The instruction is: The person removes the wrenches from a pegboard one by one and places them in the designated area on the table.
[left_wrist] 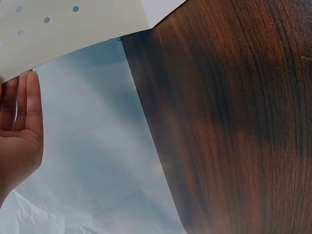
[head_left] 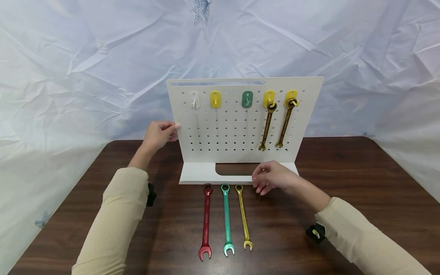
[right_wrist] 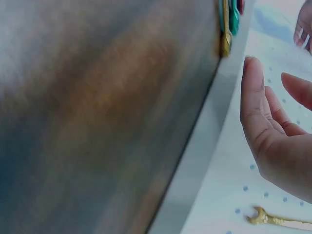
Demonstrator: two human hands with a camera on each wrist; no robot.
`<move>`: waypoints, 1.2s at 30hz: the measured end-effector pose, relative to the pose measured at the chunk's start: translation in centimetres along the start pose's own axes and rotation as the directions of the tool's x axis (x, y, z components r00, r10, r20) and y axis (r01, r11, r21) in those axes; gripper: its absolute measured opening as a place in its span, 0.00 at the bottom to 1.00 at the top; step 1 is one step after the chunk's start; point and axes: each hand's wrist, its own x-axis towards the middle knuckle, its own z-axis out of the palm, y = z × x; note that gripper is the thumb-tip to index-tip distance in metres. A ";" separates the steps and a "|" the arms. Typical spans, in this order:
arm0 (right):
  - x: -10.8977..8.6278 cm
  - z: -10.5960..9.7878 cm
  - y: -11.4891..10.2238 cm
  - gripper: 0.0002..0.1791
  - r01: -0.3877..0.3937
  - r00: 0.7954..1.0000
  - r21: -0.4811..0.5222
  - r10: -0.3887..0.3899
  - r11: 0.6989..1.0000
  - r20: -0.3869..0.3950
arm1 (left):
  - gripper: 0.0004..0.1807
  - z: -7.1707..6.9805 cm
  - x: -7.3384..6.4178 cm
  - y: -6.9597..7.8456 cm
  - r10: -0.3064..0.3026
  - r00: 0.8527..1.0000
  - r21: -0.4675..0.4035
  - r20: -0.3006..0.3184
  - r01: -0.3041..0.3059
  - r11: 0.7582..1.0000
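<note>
My left hand [head_left: 159,133] grips the left edge of a white pegboard [head_left: 233,131], thumb at the front and fingers at the back. In the left wrist view, the fingers [left_wrist: 33,100] of this hand reach the board's edge. My right hand [head_left: 275,176] hovers by the board's front base, fingers loosely bent and holding nothing. Nearest to it on the table lies a yellow wrench [head_left: 243,215], beside a green wrench [head_left: 227,219] and a red wrench [head_left: 206,221]. Two gold wrenches hang on the board: one wrench [head_left: 266,128] and, right of it, another wrench [head_left: 284,124].
A white hook [head_left: 194,100], a yellow hook [head_left: 215,100] and a green hook [head_left: 247,99] on the board hold nothing. The board's base [head_left: 197,173] rests on the dark wooden table [head_left: 347,172]. Behind it hangs a pale wrinkled cloth [head_left: 137,68].
</note>
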 end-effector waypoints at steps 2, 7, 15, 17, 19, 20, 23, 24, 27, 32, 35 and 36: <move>0.0 -0.5 -0.4 0.10 0.009 1.000 -0.004 -0.009 1.000 -0.015 | 0.19 0.0 0.0 0.0 0.002 1.000 -0.005 0.000 -0.002 1.000; -0.1 -2.0 -1.5 0.10 0.034 0.999 -0.036 -0.036 0.999 -0.040 | 0.18 0.0 0.0 0.1 0.004 1.000 -0.017 0.002 -0.004 1.000; -0.9 -3.9 -4.0 0.15 0.069 0.993 -0.097 -0.078 0.993 -0.093 | 0.19 0.0 0.0 0.1 0.003 1.000 -0.007 0.004 -0.003 1.000; -1.1 -4.3 -4.5 0.16 0.066 0.990 -0.122 -0.080 0.990 -0.115 | 0.18 0.0 0.0 0.0 0.004 1.000 -0.012 0.003 -0.004 1.000; -1.2 -4.7 -5.0 0.17 0.064 0.987 -0.144 -0.084 0.988 -0.135 | 0.18 0.0 0.0 0.0 0.007 1.000 -0.013 0.003 -0.007 1.000; -1.2 -4.9 -5.2 0.17 0.066 0.986 -0.151 -0.088 0.986 -0.143 | 0.18 0.0 0.0 0.0 0.008 1.000 -0.014 0.003 -0.007 1.000; -1.3 -5.4 -5.7 0.18 0.073 0.980 -0.167 -0.101 0.983 -0.169 | 0.18 0.0 0.0 0.0 0.010 1.000 -0.017 0.004 -0.010 1.000; -1.3 -5.5 -5.9 0.18 0.079 0.978 -0.167 -0.109 0.983 -0.177 | 0.18 0.0 0.0 -0.1 0.011 1.000 -0.020 0.004 -0.011 1.000; -1.3 -5.9 -6.3 0.18 0.102 0.973 -0.156 -0.131 0.982 -0.192 | 0.18 0.0 0.1 -0.2 0.013 1.000 -0.029 0.006 -0.013 0.999; -1.2 -6.3 -7.1 0.18 0.127 0.962 -0.132 -0.154 0.983 -0.224 | 0.18 0.0 0.1 -0.2 0.017 1.000 -0.034 0.007 -0.017 0.999; -1.2 -6.5 -7.6 0.19 0.128 0.958 -0.120 -0.154 0.985 -0.242 | 0.18 0.0 0.2 -0.3 0.015 1.000 -0.037 0.008 -0.015 0.999; -1.2 -6.5 -7.7 0.19 0.129 0.956 -0.120 -0.156 0.984 -0.249 | 0.18 0.0 0.2 -0.2 0.014 1.000 -0.035 0.008 -0.014 0.999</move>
